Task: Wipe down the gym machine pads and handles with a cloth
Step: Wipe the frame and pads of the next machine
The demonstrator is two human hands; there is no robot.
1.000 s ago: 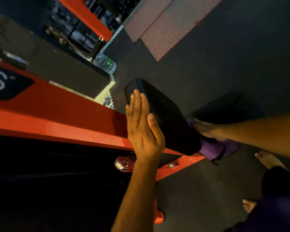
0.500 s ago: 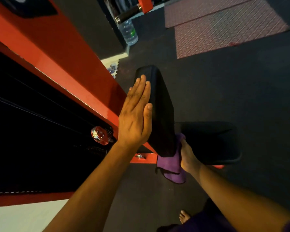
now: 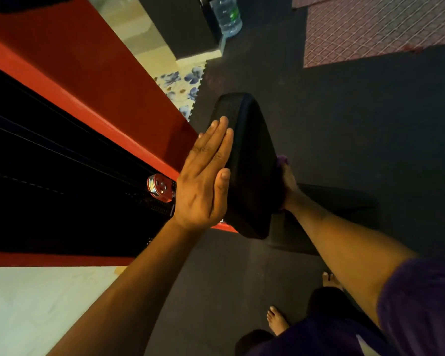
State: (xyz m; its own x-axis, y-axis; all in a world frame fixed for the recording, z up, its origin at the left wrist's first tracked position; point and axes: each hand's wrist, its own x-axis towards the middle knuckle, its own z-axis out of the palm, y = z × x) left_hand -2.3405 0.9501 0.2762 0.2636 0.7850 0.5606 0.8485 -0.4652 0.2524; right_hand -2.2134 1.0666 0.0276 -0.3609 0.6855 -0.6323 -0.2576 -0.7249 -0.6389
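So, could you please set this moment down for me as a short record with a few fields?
pad: black pad, seen edge-on, mounted beside the red frame
left hand: left hand flat against the pad's near face, fingers straight
right hand: right hand on the pad's far face, mostly hidden
cloth: purple cloth, only a bit showing above the right hand
floor: water bottle standing at top
grip on cloth: cannot tell

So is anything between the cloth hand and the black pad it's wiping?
Nothing visible. The right hand presses the purple cloth against the far face of the black pad, mostly hidden behind it. The left hand lies flat on the near face.
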